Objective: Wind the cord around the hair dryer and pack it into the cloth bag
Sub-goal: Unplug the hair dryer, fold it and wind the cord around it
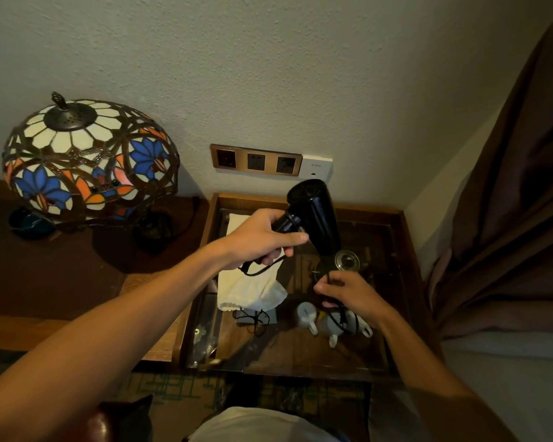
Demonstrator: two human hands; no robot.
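Observation:
A black hair dryer [313, 212] hangs in the air above a glass-topped side table, its barrel pointing down and right. My left hand [262, 237] is shut around its folded handle. A loop of the black cord [256, 271] dangles under that hand. My right hand [348, 293] pinches the cord just below the dryer's nozzle, and more cord trails down past the wrist. A cream cloth bag [249, 288] lies flat on the glass beneath my left hand, its dark drawstring [256, 319] spilling toward me.
The side table [406, 250] has a raised wooden rim; white cups [307, 315] and a glass lid [347, 260] show through its top. A stained-glass lamp [87, 161] stands on the desk at left. Wall sockets [256, 161] sit behind, a brown curtain [508, 202] at right.

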